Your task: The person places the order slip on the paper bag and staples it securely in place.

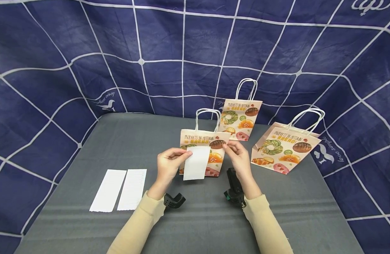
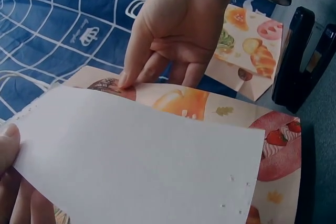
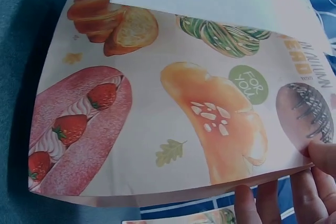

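Pinching grip: left hand (image 1: pixel 168 164) is holding a white slip (image 1: pixel 196 163), long axis upright, against the front bag (image 1: pixel 203 148); right hand (image 1: pixel 238 155) is pinching that bag's top corner. Three bags are standing, two slips (image 1: pixel 120 190) are lying flat on the bench (image 1: pixel 195 218).

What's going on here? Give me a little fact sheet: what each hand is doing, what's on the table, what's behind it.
Left hand: pinches a white paper slip at its upper left corner
Right hand: grips the top edge of the front bread-print paper bag
Other bags: second bag upright behind; third bag leaning at right
Loose items: two white paper slips lying flat at left
Surface: grey table
Backdrop: navy cloth with white lines
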`<control>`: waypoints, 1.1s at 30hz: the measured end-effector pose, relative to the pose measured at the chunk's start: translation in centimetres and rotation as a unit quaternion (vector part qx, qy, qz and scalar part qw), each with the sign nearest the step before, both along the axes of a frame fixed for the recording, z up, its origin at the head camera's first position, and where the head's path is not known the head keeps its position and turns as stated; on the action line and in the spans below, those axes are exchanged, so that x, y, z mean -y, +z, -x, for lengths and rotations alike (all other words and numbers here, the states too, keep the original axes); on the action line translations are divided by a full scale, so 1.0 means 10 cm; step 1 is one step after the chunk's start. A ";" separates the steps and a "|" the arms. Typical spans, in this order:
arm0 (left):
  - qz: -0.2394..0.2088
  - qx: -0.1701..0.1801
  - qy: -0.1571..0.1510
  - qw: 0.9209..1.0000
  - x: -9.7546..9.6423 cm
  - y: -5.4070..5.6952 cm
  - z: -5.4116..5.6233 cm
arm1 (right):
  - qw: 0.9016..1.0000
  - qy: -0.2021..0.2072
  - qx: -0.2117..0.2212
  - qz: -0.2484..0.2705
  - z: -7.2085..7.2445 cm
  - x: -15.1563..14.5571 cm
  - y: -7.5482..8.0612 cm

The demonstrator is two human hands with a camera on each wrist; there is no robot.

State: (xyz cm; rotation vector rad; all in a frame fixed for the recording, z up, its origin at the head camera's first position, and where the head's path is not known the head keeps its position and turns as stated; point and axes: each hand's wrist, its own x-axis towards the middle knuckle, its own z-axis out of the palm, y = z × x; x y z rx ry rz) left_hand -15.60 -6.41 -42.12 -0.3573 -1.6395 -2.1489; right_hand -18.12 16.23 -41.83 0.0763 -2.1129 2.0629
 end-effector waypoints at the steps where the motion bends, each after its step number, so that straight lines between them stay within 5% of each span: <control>1: -0.001 -0.002 0.000 1.000 -0.01 0.02 -0.02 | 1.000 0.003 -0.002 0.003 0.00 0.00 0.00; 7: 0.014 0.006 0.009 1.000 -0.08 0.15 -0.12 | 1.000 -0.007 -0.004 -0.001 -0.03 0.00 -0.02; 33: -0.003 0.009 0.031 0.999 -0.16 0.09 -0.11 | 1.000 0.006 0.016 -0.002 -0.09 0.00 -0.09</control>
